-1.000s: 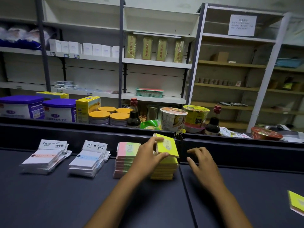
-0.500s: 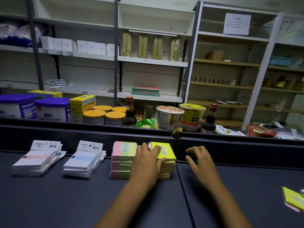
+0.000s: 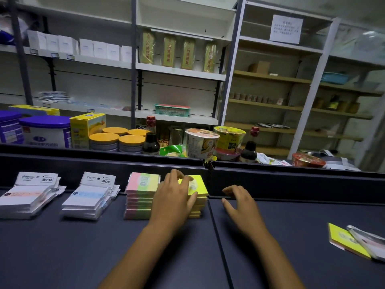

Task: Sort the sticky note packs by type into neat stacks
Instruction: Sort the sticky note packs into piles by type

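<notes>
Squaring the yellow stack

The left hand [image 3: 174, 200] rests flat-fingered on the yellow stack [image 3: 198, 197] near the worktop [image 3: 62, 247] back edge, likely aligning it; the right hand [image 3: 239, 202] hovers, fingers spread, holding nothing.

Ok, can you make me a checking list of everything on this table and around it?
Surface: dark counter, a seam running down its middle.
Job's things: four stacks in a row: white packs with an orange stripe, white packs with a blue stripe, pink-and-green packs, yellow packs. Loose yellow pack and a pale pack at far right, unsorted.
Clutter: nothing seen on the counter.
Hands: left hand rests on the yellow stack; right hand hovers open beside it, holding nothing.
Cables: nothing seen.
Surroundings: purple-lidded tubs, soy sauce bottles, noodle cups, shelves behind.
</notes>
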